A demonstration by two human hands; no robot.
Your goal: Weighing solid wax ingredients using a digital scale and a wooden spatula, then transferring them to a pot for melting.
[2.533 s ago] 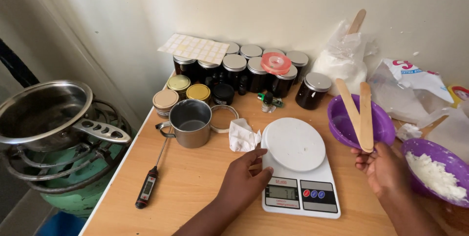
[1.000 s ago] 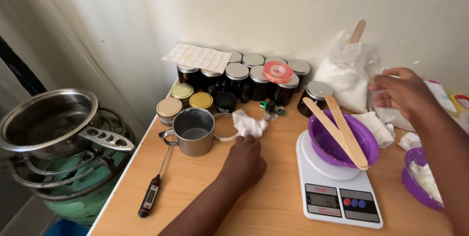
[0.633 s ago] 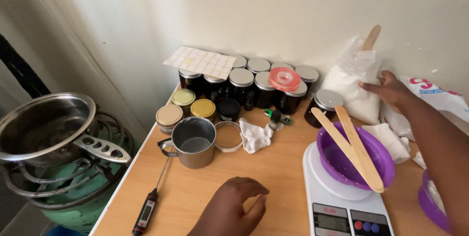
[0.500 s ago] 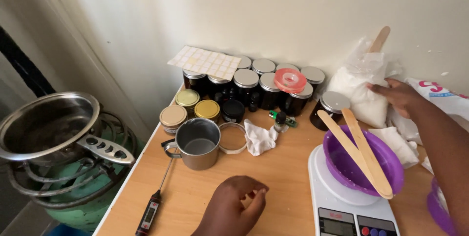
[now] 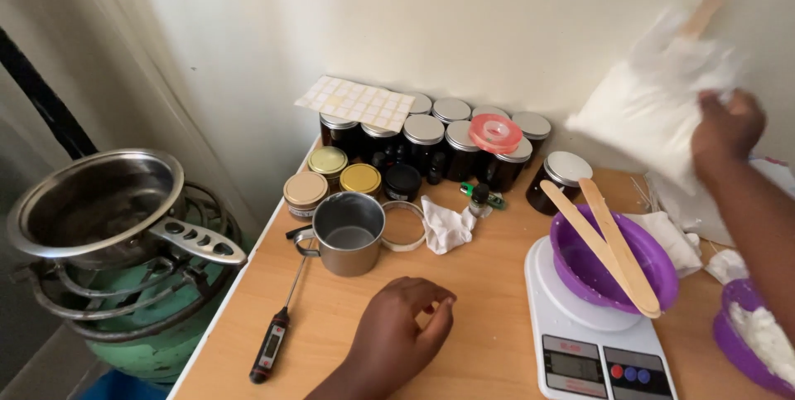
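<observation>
My right hand [image 5: 727, 128] grips a clear plastic bag of white powder [image 5: 650, 106] and holds it up in the air above the table's right side; a wooden stick pokes out of the bag's top. Below it a purple bowl [image 5: 611, 266] with two wooden sticks [image 5: 609, 244] across it stands on a white digital kitchen scale [image 5: 590, 342]. My left hand [image 5: 399, 332] rests loosely curled on the wooden table [image 5: 480, 284], holding nothing, just in front of a metal mug [image 5: 348, 233].
Several dark jars with metal lids [image 5: 451, 143] line the wall, with a sheet of labels [image 5: 356, 103] on top. A probe thermometer [image 5: 277, 330] lies near the left edge. A steel pot [image 5: 91, 205] sits on a gas burner at left. Another purple bowl of white wax [image 5: 758, 342] is at right.
The purple bowl with sticks was set on the scale. My right hand reached to the powder bag and has lifted it off the table. My left hand drew back toward me.
</observation>
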